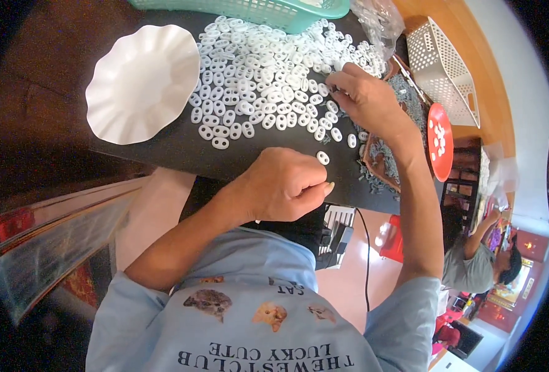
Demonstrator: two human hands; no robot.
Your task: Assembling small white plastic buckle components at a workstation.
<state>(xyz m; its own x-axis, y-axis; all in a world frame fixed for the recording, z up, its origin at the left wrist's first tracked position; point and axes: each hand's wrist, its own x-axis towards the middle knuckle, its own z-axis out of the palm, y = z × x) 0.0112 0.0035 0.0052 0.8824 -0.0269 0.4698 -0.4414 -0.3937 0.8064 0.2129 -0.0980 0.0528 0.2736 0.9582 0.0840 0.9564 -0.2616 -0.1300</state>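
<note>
Apparently picking among white two-holed pieces (262,74) with the right hand (364,96), cannot tell if gripping, holding the left hand (283,185) curled closed, probably needing a clean pinch next.

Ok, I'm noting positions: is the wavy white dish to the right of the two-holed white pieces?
No, the wavy white dish lies left of the two-holed white pieces.

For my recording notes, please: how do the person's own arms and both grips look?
Light blue short sleeves end near the elbows; both forearms are bare. The left grip and right grip are ungloved, and I see nothing worn at the wrists. A small yellow-green spot shows at the left thumb's tip; I cannot tell whether it is nail.
</note>
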